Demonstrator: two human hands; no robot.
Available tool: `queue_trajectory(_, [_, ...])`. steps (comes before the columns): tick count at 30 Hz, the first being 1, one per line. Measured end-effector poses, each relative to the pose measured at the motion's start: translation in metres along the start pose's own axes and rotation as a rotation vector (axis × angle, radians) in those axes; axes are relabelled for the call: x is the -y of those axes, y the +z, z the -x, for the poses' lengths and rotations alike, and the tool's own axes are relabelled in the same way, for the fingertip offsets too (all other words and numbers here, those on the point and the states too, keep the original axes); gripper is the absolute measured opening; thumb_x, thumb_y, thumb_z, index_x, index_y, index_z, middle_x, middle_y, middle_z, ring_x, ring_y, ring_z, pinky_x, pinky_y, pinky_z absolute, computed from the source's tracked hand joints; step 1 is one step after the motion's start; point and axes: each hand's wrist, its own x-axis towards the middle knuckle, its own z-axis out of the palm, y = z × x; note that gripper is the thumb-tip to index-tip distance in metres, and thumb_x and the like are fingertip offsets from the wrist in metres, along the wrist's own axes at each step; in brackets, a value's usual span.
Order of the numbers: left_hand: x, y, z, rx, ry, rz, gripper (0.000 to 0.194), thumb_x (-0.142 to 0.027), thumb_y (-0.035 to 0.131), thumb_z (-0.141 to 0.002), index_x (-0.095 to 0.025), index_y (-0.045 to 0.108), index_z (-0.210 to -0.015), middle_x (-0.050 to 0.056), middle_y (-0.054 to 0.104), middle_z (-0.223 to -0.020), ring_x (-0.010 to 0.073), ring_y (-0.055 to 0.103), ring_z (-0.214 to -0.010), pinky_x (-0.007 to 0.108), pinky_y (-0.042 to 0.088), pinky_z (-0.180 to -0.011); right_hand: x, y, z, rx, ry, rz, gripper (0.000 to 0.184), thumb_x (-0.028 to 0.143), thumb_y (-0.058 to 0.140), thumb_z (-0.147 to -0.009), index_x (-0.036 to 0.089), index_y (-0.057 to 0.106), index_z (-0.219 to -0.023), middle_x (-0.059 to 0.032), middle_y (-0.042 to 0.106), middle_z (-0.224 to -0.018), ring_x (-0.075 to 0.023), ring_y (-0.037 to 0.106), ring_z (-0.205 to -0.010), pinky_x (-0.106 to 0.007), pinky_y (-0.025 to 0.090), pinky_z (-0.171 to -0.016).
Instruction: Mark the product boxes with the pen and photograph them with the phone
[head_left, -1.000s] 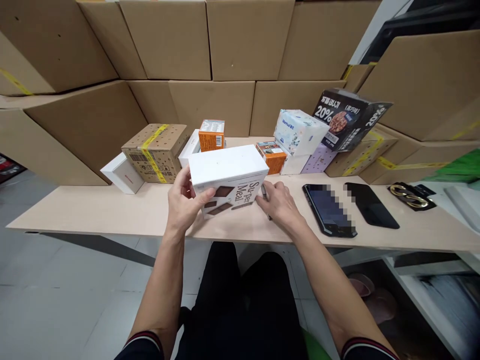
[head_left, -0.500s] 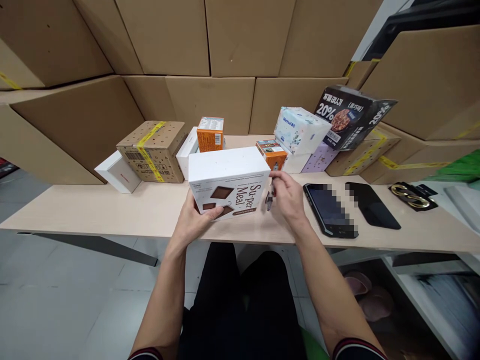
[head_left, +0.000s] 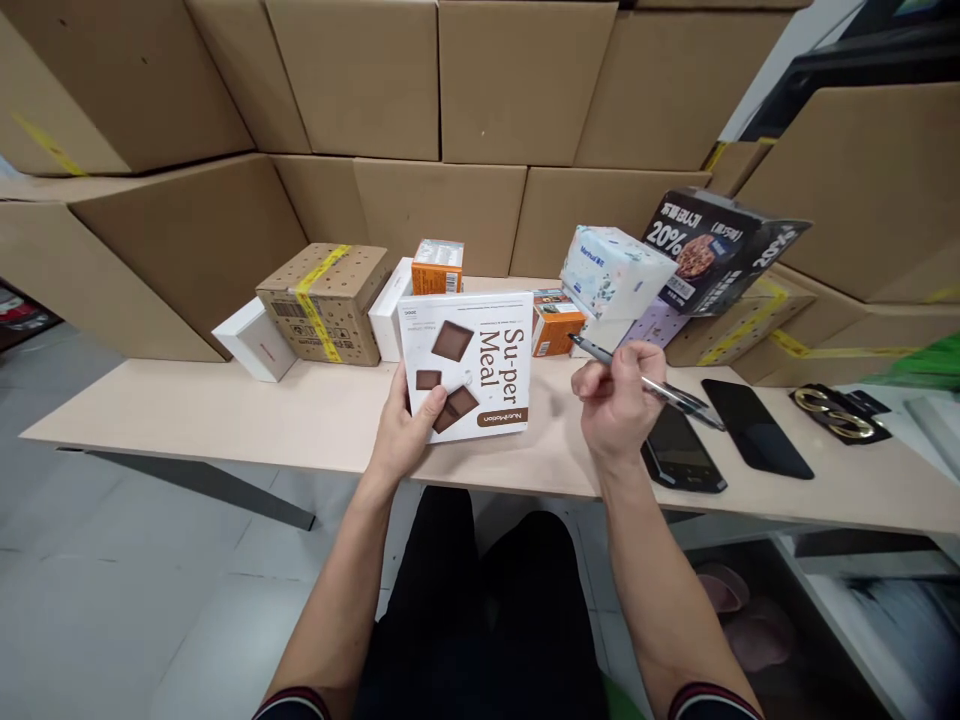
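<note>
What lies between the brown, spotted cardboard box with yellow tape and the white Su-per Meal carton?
In the head view, a white, rectangular box shows between the cardboard box and the carton, which partly hides it.

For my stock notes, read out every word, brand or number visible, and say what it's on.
"Su-per Meal": rectangular white cardboard box in the left hand.
"NutriMotion": that box's rounded brown printed label.
"Manhua": blue-and-white boxy plastic-wrapped pack.
"20%": angular black cardboard box, on two faces.
Too small or blurred to read surely: other print, including on the dotted brown rectangular cardboard box and boxy orange cartons.
</note>
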Motion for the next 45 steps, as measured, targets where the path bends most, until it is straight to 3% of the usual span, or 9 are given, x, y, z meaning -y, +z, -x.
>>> queue_trajectory(2, [0.001,0.0,0.0,-0.003,0.026,-0.004,0.07,-0.055,0.064,-0.092,-0.021,0.046,-0.15,0.014,0.053,-0.154,0.0314,0.049,-0.144,0.047,0.04,-0.121,0.004,0.009,0.005,0.038,0.006,-0.042,0.021,0.045,0.057,-0.093,0.025,0.058,-0.097,0.0088,0.054,-0.052,-0.0108,0.051,-0.044,-0.025,0.042,-0.048])
queue_trajectory(6, [0.003,-0.001,-0.001,-0.002,0.053,-0.032,0.072,-0.055,0.064,-0.092,-0.022,0.044,-0.152,0.014,0.049,-0.157,0.0316,0.047,-0.145,0.048,0.037,-0.122,0.01,0.035,0.018,0.243,0.025,0.003,0.024,0.043,0.06,-0.093,0.023,0.069,-0.102,-0.0008,0.072,-0.078,-0.015,0.068,-0.066,-0.031,0.056,-0.06])
queue_trajectory(10, [0.008,-0.002,-0.002,-0.002,0.046,-0.025,0.077,-0.056,0.066,-0.089,-0.022,0.041,-0.154,0.014,0.053,-0.153,0.0327,0.052,-0.14,0.05,0.04,-0.118,0.007,0.058,0.018,0.337,-0.033,0.1,0.02,0.034,0.068,-0.089,0.024,0.069,-0.106,-0.002,0.075,-0.092,-0.0146,0.071,-0.077,-0.03,0.06,-0.07])
queue_trajectory(14, [0.009,-0.002,-0.001,0.01,0.025,-0.007,0.083,-0.054,0.072,-0.085,-0.023,0.039,-0.155,0.013,0.055,-0.152,0.0325,0.055,-0.136,0.048,0.044,-0.115,-0.005,0.068,0.014,0.291,-0.041,0.116,0.02,0.029,0.069,-0.087,0.022,0.067,-0.106,-0.002,0.075,-0.092,-0.0141,0.072,-0.078,-0.029,0.061,-0.074])
queue_trajectory(18, [0.007,-0.002,-0.001,0.005,0.025,-0.017,0.084,-0.051,0.073,-0.085,-0.024,0.038,-0.156,0.011,0.053,-0.154,0.0317,0.053,-0.139,0.047,0.042,-0.117,-0.012,0.07,0.014,0.235,-0.023,0.15,0.019,0.036,0.066,-0.091,0.022,0.065,-0.103,-0.0003,0.074,-0.085,-0.0123,0.069,-0.07,-0.027,0.059,-0.066])
queue_trajectory(23, [0.007,-0.002,-0.001,0.011,0.025,-0.027,0.085,-0.05,0.073,-0.085,-0.026,0.036,-0.158,0.01,0.055,-0.152,0.0315,0.055,-0.137,0.048,0.043,-0.117,-0.013,0.075,0.008,0.226,-0.148,0.251,0.019,0.042,0.06,-0.096,0.023,0.064,-0.097,0.0021,0.071,-0.081,-0.01,0.064,-0.062,-0.025,0.054,-0.06])
queue_trajectory(28, [0.007,-0.004,0.0,0.011,0.012,-0.069,0.085,-0.051,0.072,-0.086,-0.026,0.036,-0.158,0.011,0.057,-0.15,0.0316,0.055,-0.137,0.049,0.042,-0.118,-0.022,0.071,0.003,0.071,-0.228,0.325,0.022,0.044,0.057,-0.097,0.022,0.06,-0.093,0.0042,0.064,-0.072,-0.0099,0.057,-0.058,-0.026,0.049,-0.059])
queue_trajectory(35, [0.003,-0.004,0.001,0.015,0.03,-0.056,0.084,-0.049,0.071,-0.087,-0.025,0.036,-0.159,0.01,0.051,-0.156,0.0307,0.052,-0.141,0.047,0.04,-0.12,-0.026,0.068,0.002,0.13,-0.209,0.345,0.022,0.045,0.059,-0.096,0.023,0.062,-0.094,0.0026,0.067,-0.078,-0.0102,0.058,-0.061,-0.027,0.048,-0.06])
queue_trajectory(45, [0.006,-0.005,0.002,0.034,0.037,-0.032,0.082,-0.048,0.072,-0.087,-0.025,0.037,-0.158,0.009,0.056,-0.152,0.0305,0.055,-0.138,0.046,0.045,-0.116,-0.016,0.074,0.0,0.115,-0.226,0.4,0.021,0.041,0.056,-0.098,0.022,0.061,-0.091,0.0048,0.063,-0.072,-0.0097,0.057,-0.059,-0.026,0.047,-0.061])
